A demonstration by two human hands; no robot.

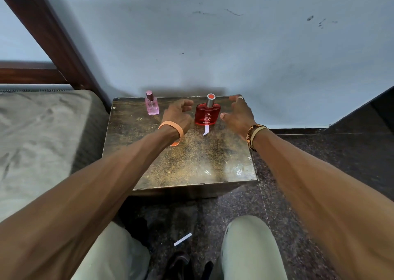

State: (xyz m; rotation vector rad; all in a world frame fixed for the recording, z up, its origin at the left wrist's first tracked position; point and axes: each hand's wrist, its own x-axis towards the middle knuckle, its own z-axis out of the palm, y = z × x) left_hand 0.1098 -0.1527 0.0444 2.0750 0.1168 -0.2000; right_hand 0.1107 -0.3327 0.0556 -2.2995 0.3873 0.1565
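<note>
Red bottle upright at the far middle of the table. Left hand and right hand flank it, just beside, fingers loosely spread, gripping nothing. Pink bottle stands far left.

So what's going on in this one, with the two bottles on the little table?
A seated person reaches both hands toward the red perfume bottle, which stands upright near the back of a worn little table. The left hand, fingers partly curled, is just left of the bottle; the right hand, fingers spread, is just right of it. Neither seems to touch it yet. A white paper strip lies at the bottle's foot, and a pink bottle stands untouched further left.
</note>
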